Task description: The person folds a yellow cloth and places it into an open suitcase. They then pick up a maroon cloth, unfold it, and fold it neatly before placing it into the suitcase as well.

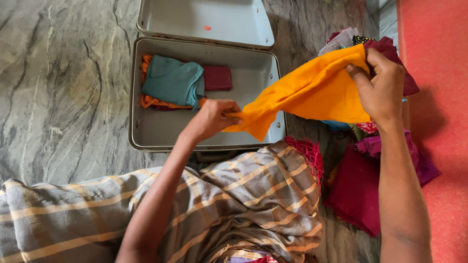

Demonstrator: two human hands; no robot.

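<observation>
Centre frame, the left hand point(210, 118) pinches one end of the orange cloth point(312, 92) while the right hand point(382, 87), upper right, grips the other end, stretching it over the open grey metal trunk point(161, 131) (folded teal garment point(173, 82) inside).

The left hand point(210, 118) pinches one end of an orange cloth point(312, 92). The right hand point(382, 87) grips the other end, higher up. The cloth hangs stretched between them, over the front right corner of an open grey metal box point(146, 131). The box sits on a grey stone floor point(58, 87), and its lid point(204, 19) lies open behind it. Inside the box, at the back left, lies a teal cloth point(173, 80) on top of another orange piece, with a small dark red cloth point(217, 78) just beside it. A pile of dark red and purple clothes point(360, 185) lies to the right of the box. A striped grey cloth point(234, 199) covers the person's lap.
</observation>
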